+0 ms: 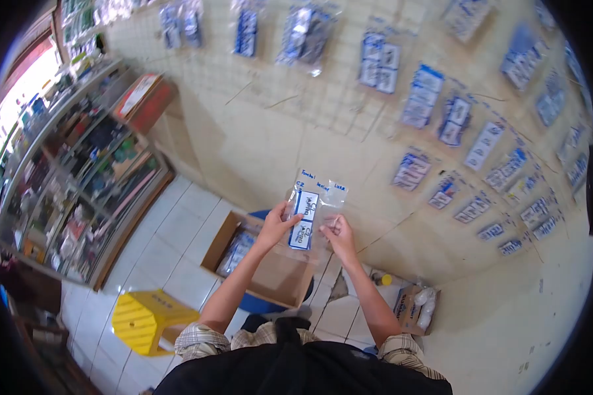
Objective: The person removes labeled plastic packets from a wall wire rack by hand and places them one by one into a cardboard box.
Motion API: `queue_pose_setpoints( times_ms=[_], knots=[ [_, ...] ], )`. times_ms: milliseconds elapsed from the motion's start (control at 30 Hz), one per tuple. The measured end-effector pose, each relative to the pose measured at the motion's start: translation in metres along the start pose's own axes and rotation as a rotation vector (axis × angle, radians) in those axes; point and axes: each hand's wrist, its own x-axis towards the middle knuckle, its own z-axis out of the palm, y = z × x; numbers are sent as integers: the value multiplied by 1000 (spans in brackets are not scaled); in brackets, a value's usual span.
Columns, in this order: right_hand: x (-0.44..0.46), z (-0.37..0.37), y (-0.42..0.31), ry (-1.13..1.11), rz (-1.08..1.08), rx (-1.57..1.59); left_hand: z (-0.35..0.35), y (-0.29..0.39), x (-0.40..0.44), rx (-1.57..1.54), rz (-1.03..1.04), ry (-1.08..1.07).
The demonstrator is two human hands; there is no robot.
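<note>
A clear plastic bag (334, 191) with blue handwriting along its top is held up in front of me. Inside or against it lies a strip of blue-bordered white packets (306, 205) with black lettering. My left hand (277, 226) is closed on the left side of the bag, its thumb over the packets. On the other side my right hand (339, 236) has curled fingers pinching the bag's clear right part. Below both hands is an open cardboard box (280, 280) with plastic-wrapped blue-and-white packets (239, 250) at its left end.
Bagged packets (423, 95) hang in rows on the wall grid ahead. At left stands a glass display case (89, 178) full of goods, with an orange box (141, 102) on top. A yellow stool (141, 322) is on the tiled floor; another carton (412, 306) sits right.
</note>
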Motion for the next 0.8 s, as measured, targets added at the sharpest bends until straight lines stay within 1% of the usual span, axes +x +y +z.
queue_pose_setpoints(
  times_ms=[33, 100, 133, 167, 233, 267, 300, 367, 400, 433, 500, 533, 567, 633, 667, 733, 767, 800],
  knots=[
    [-2, 17, 29, -31, 39, 9, -18, -22, -12, 4, -37, 34],
    [-5, 52, 92, -42, 84, -10, -52, -54, -40, 359, 30, 318],
    [-7, 67, 129, -26, 42, -194, -66, -63, -56, 414, -71, 353],
    [-14, 84, 144, -44, 69, -187, -79, -74, -69, 421, -101, 365],
    [-26, 116, 173, -123, 253, -277, -103, -105, -91, 488, -198, 381],
    [-31, 129, 191, -133, 206, -331, -117, -122, -100, 616, -117, 316],
    [-34, 141, 207, -142, 235, -329, -126, -137, -104, 616, -148, 314],
    [-40, 160, 233, -96, 289, -499, -141, -162, -113, 885, -157, 225],
    [-42, 166, 244, -103, 147, -619, -146, -174, -114, 962, -281, 143],
    [-43, 172, 257, -108, 174, -614, -147, -176, -114, 964, -305, 128],
    [-41, 181, 283, -52, 353, -428, -145, -179, -110, 1093, -405, 53],
    [-39, 185, 295, -42, 419, -415, -147, -190, -107, 1096, -492, -12],
    [-38, 186, 306, -45, 429, -417, -146, -199, -107, 1093, -502, -16],
    [-34, 187, 314, -50, 397, -555, -143, -212, -104, 1199, -633, -24],
    [-32, 187, 318, -52, 405, -556, -142, -218, -103, 1196, -640, -28],
    [-29, 184, 319, -156, 212, -787, -139, -229, -105, 1396, -739, -89],
    [-27, 184, 320, -162, 219, -789, -138, -234, -106, 1392, -747, -92],
    [-25, 183, 324, -167, 328, -741, -137, -234, -105, 1449, -773, -158]
  ],
)
